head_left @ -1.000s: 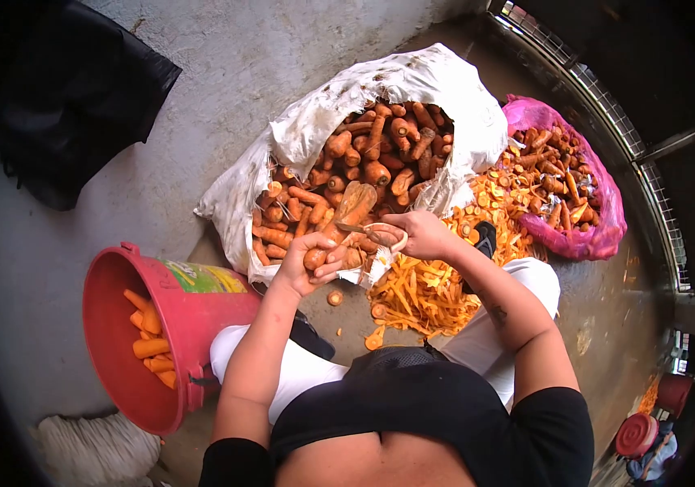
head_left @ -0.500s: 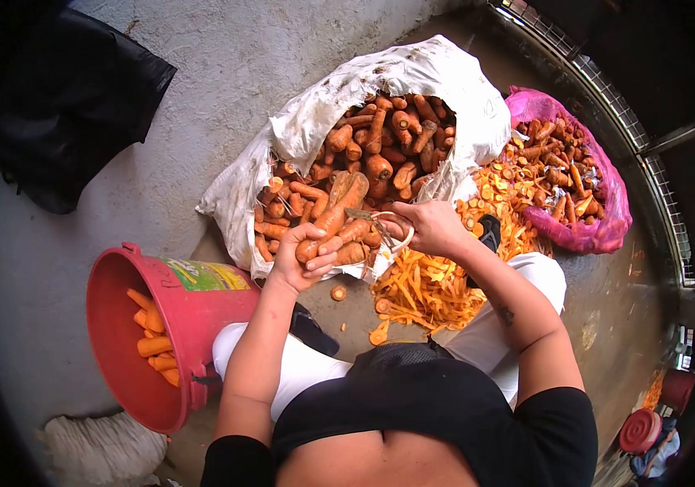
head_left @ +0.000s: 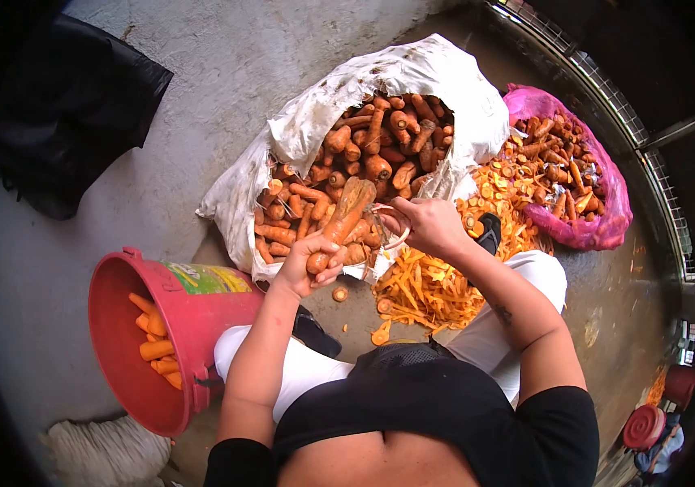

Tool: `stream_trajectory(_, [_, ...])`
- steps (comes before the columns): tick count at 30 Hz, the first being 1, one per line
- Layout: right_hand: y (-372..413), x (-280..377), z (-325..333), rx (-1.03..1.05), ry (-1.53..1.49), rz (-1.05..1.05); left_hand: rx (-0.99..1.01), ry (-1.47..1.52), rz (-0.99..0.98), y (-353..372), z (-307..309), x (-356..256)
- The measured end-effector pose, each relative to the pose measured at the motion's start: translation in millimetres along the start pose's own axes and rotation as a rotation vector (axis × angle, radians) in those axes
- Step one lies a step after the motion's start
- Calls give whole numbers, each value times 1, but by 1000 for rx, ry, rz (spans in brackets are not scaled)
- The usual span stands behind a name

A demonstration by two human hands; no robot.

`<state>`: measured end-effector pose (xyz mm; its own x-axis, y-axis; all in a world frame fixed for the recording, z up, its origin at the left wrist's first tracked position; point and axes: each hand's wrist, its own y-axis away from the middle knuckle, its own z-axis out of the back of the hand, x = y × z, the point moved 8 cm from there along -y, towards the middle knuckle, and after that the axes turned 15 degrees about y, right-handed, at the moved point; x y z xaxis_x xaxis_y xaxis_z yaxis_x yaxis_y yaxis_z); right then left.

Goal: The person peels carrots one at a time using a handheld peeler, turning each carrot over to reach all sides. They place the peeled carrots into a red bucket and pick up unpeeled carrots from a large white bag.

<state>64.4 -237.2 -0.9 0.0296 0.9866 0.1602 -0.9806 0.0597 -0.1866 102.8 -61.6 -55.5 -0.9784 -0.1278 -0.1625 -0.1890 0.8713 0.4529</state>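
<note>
My left hand (head_left: 307, 264) is wrapped round the lower end of a large unpeeled carrot (head_left: 346, 217), whose thick end points up and away from me. Close by on the right, my right hand (head_left: 433, 226) is closed on a peeler (head_left: 396, 226) with a pale, looped handle. Its blade is hard to make out against the carrots behind. Both hands are above the front edge of a white sack (head_left: 299, 130) full of unpeeled carrots (head_left: 380, 166). Orange peelings (head_left: 425, 288) lie heaped on the floor below my right hand.
A red bucket (head_left: 226, 312) lies tipped at my left with peeled carrots (head_left: 155, 349) inside. Beyond the sack on the right is a pink bag (head_left: 607, 191) of carrot pieces. A black sheet (head_left: 79, 105) hangs against the left wall; a pale sack (head_left: 108, 450) lies behind the bucket.
The carrot has turned more upright, its thick end swinging up and right. My left hand has shifted slightly right. The peeler blade, visible before against the carrot, is now hard to see.
</note>
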Motion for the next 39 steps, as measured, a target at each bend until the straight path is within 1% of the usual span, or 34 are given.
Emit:
stream_trajectory(1, [1, 1, 3, -71, 6, 16, 1, 14, 1, 0, -1, 1])
stream_trajectory(4, [0, 1, 0, -21, 51, 55, -71, -172, -43, 2, -6, -4])
stream_trajectory(7, [-4, -5, 1, -8, 24, 114, -58, -265, 2, 5, -12, -3])
stream_trajectory(10, [-4, -7, 4, -74, 51, 118, -39, -224, -9, 7, -16, -4])
stream_trajectory(11, [-6, -12, 2, -69, 80, 85, -36, -217, 9, 7, -15, -4])
stream_trajectory(18, [-5, -19, -6, -88, 142, 119, -48, -228, 81, 10, -4, -4])
stream_trajectory(21, [-6, -18, -5, -125, 246, 210, -77, -290, 89, 15, 0, -6])
stream_trajectory(24, [-5, -16, -5, -107, 271, 245, -111, -344, 107, 19, 4, -5])
stream_trajectory(25, [-3, -16, -6, -144, 257, 275, -106, -335, 121, 19, 5, -4])
stream_trajectory(26, [-7, -37, -14, -81, 206, 96, -99, -328, 135, 20, 5, -2])
stream_trajectory(27, [-11, -61, -22, -21, 156, -82, -110, -435, 154, 23, 8, -2])
stream_trajectory(28, [-12, -84, -25, 40, 105, -260, -131, -474, 216, 26, 16, 11])
stream_trajectory(30, [-17, -132, 3, 91, 246, -481, -171, -566, 345, 35, 30, 47])
stream_trajectory(31, [-15, -123, 33, -15, 276, -466, -209, -636, 339, 36, 31, 52])
stream_trajectory(33, [-10, -118, 13, 42, -144, -503, -358, -632, 236, 28, 48, 41])
stream_trajectory(34, [-11, -101, 11, 74, -358, -515, -437, -626, 186, 27, 54, 36])
stream_trajectory(35, [-10, -76, 8, 201, -636, -441, -433, -554, 157, 23, 53, 30])
stream_trajectory(36, [-11, -67, -15, 233, -713, -297, -396, -426, 213, 20, 67, 27])
stream_trajectory(37, [-13, -46, -17, 258, -729, -122, -292, -306, 219, 17, 61, 24])
stream_trajectory(38, [-11, -36, -31, 431, -495, -69, -186, -187, 220, 14, 53, 22])
stream_trajectory(39, [-12, -21, -28, 444, -390, 36, -142, -160, 224, 14, 43, 21])
